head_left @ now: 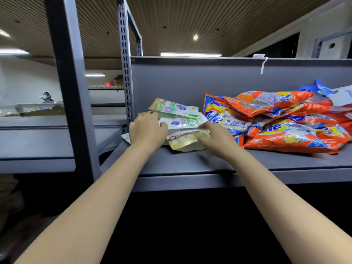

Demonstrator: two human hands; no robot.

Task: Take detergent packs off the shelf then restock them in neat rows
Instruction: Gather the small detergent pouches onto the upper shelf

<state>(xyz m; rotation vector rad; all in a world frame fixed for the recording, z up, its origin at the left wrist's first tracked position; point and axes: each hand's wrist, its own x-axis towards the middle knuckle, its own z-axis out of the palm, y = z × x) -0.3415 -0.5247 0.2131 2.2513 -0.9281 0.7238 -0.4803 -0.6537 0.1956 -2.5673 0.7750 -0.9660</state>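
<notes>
Detergent packs are lying in two heaps on the grey shelf (190, 164). At the left end, close to the slotted upright post (125, 73), a small stack of white, green and gold pouches (181, 119) is sitting unevenly, the pouches overlapping one another at different angles. Just beside it on the right, a bigger pile of orange packs (282, 121) is sprawling toward the far right edge, some bags lying flat and others slumping across them.

Both bare arms are reaching forward over the near edge of the shelf. The left hand (147, 129) is resting on the left side of the pouch stack, its fingers curling over the edge of the white and green pouches and gripping them. The right hand (215, 138) is pinching the gold-trimmed pouch (185, 140) at the near bottom of the stack, thumb and fingers closing on its right end.

Behind the packs, a grey back panel (209, 79) is standing, with a white tag (263, 64) hanging over its top edge.
</notes>
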